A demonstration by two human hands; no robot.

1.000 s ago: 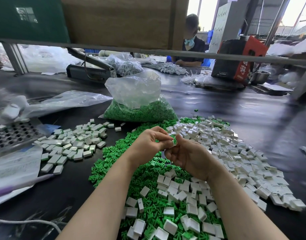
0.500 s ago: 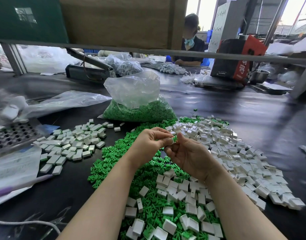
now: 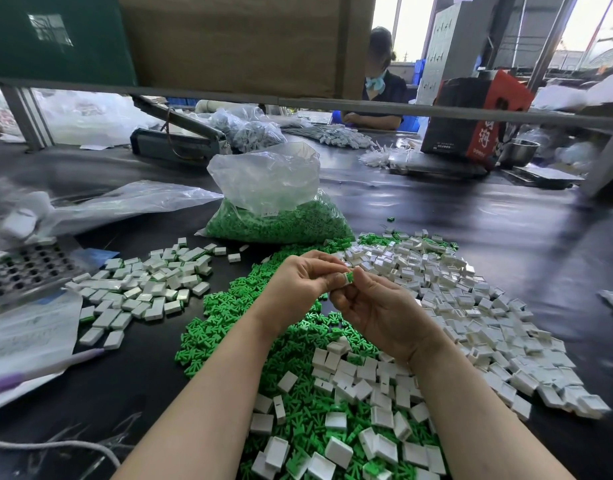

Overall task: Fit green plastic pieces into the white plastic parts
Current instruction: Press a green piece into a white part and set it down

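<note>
My left hand (image 3: 303, 282) and my right hand (image 3: 378, 311) meet above the black table, fingertips together. Between them sits a small green plastic piece (image 3: 349, 276), pinched by both hands against a white part that the fingers mostly hide. Beneath my hands spreads a heap of loose green pieces (image 3: 225, 313). Loose white plastic parts (image 3: 471, 306) lie in a wide pile to the right and in front of me. A separate group of white parts with green showing (image 3: 149, 285) lies to the left.
A clear bag of green pieces (image 3: 277, 209) stands behind the piles. At the left are a perforated metal tray (image 3: 24, 268), plastic bags and papers. A metal rail (image 3: 333, 105) crosses overhead. A person sits at the far side, beside a red and black box (image 3: 471, 119).
The green piece has become more visible between my fingertips and sits slightly higher. My hands stay together in nearly the same place.
</note>
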